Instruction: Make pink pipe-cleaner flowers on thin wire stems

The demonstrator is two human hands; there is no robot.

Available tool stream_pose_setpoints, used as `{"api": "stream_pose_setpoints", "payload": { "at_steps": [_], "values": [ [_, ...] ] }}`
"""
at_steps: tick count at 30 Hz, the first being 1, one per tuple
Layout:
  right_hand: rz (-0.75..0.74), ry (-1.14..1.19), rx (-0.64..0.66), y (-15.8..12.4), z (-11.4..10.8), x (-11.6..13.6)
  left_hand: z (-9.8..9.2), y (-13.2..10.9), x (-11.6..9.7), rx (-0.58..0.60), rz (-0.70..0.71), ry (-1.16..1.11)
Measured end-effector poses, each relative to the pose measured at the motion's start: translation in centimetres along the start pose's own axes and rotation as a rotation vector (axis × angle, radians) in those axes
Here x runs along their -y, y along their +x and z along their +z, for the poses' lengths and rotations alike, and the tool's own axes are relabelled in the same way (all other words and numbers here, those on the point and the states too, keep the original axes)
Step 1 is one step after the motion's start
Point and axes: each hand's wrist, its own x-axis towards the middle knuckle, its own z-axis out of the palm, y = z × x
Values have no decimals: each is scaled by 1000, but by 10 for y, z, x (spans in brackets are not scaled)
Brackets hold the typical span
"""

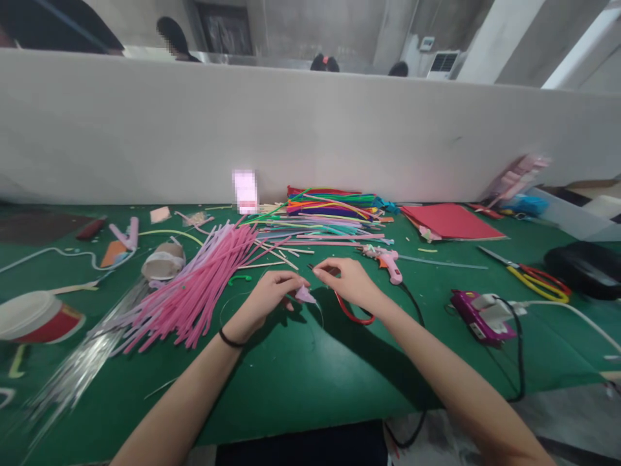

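Note:
My left hand [275,294] is closed in a pinch on a small pale-purple piece [305,295], shaped like a little petal or cone. A thin wire [322,316] curves down and away from this piece. Close by on the right, my right hand [350,279] is wrapped round a red-handled tool [358,318]; its short dark tip shows past the fingers, and its exact kind is hidden. The tool's tip is apart from the purple piece. Left of my left hand lies a big bundle of pink and lilac pipe cleaners [208,278].
Right of my hands lie a pink glue gun [391,264], a purple power strip [480,317] with cords, and scissors [533,278]. Colourful pipe cleaners [334,207] and red sheets [451,221] are behind. At left stand a paper cup [41,317] and a tape roll [163,261].

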Motion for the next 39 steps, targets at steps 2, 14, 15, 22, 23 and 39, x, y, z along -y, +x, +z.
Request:
{"api": "stream_pose_setpoints", "payload": {
  "at_steps": [2,14,15,22,23,39],
  "values": [
    [77,323,45,4,13,-7,1,-1,1,40,-37,-3],
    [224,751,210,-6,26,-39,4,-1,4,188,-70,270],
    [217,742,216,-6,25,-39,4,-1,3,197,-71,277],
    [180,692,205,-8,25,-35,2,-1,4,235,-60,291],
    [180,689,196,-8,26,-34,2,-1,5,236,-55,290],
    [178,618,58,-6,47,-40,5,2,13,214,-35,278]
  ]
}}
